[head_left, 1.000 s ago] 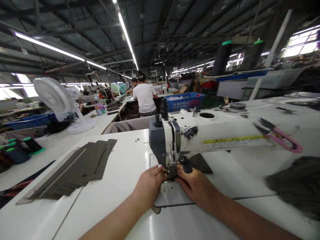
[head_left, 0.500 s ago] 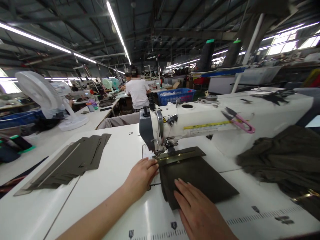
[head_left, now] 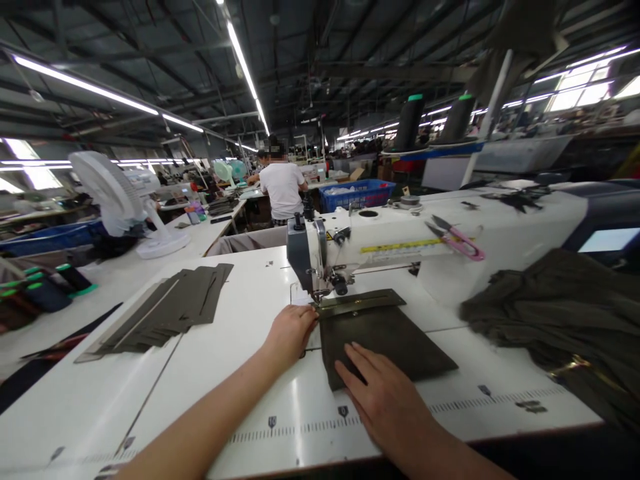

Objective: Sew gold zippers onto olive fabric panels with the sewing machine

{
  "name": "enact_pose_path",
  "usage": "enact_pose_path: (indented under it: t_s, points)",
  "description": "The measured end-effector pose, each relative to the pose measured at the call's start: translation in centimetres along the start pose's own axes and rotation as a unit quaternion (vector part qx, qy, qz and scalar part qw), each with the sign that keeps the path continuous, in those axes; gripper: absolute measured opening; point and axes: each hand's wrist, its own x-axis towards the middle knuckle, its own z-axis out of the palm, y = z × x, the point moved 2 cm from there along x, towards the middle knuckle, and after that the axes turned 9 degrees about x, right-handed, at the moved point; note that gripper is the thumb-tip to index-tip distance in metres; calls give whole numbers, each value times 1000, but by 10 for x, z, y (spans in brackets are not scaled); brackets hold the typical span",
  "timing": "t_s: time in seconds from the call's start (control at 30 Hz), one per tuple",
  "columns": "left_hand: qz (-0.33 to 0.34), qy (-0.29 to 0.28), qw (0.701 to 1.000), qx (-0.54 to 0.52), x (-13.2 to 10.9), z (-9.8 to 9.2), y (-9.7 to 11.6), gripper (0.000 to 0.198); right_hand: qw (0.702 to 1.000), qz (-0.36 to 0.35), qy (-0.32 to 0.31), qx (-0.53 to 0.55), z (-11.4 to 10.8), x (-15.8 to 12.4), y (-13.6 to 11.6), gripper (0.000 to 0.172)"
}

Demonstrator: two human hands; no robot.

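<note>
Under the needle of the white sewing machine (head_left: 320,267) lies a dark olive fabric panel (head_left: 395,347), with a zipper strip (head_left: 360,303) along its far edge. My left hand (head_left: 291,335) is closed at the panel's far left corner, right beside the needle. Its fingertips grip the strip's end; the thumb is partly hidden. My right hand (head_left: 380,393) rests flat on the panel's near part, fingers stretched out, holding nothing.
Flat olive pieces (head_left: 165,307) lie overlapped on the table at left. Bunched olive fabric (head_left: 540,320) covers the right side. Pink-handled snips (head_left: 457,240) sit on the machine arm. A white fan (head_left: 107,193) stands far left; a person in white (head_left: 283,187) is ahead.
The camera view has shifted slightly, bringing more of the table's front edge into sight. My hands keep nearly the same places on the panel.
</note>
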Motion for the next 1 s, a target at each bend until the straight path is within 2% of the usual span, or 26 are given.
enact_pose_path:
  t_s: [0.17, 0.27, 0.43, 0.53, 0.57, 0.63, 0.73, 0.8, 0.87, 0.9, 0.93, 0.97, 1.0]
  points:
    - [-75, -22, 997, 6, 17, -6, -12, 21, 999, 3, -35, 25, -2, 3, 2, 23]
    - [-87, -37, 996, 2, 20, -11, -13, 21, 998, 0, -57, 21, -4, 4, 2, 24]
    - [-16, -65, 998, -15, 0, -25, 6, 20, 991, 9, -124, 45, -18, 18, 7, 22]
    - [26, -77, 996, -46, -11, -35, 21, 52, 982, 22, -173, 72, -31, 40, 10, 20]
    - [37, -80, 994, -72, -12, -38, 25, 56, 982, 19, -172, 73, -35, 48, 10, 20]
    - [38, -82, 987, -130, -8, -40, 32, 42, 991, 0, -125, 57, -44, 61, 7, 20]
    - [-9, -78, 982, -172, 3, -40, 34, 17, 999, -43, 26, 14, -55, 60, -1, 21]
    - [-30, -82, 979, -182, 8, -41, 32, 18, 993, -47, 107, 18, -58, 44, -5, 22]
    - [-46, -98, 970, -217, 9, -43, 30, 26, 990, 0, 107, 96, -56, 20, -5, 23]
    - [-65, -107, 960, -249, 8, -43, 29, 28, 982, 55, 69, 165, -52, 9, -4, 23]
    - [-95, -115, 946, -287, 7, -43, 28, 30, 959, 131, 14, 252, -46, -2, -2, 23]
    - [-131, -119, 929, -325, 5, -43, 28, 31, 910, 221, -43, 349, -39, -10, -1, 22]
    - [-167, -119, 912, -355, 4, -42, 28, 32, 834, 312, -90, 447, -32, -15, -1, 23]
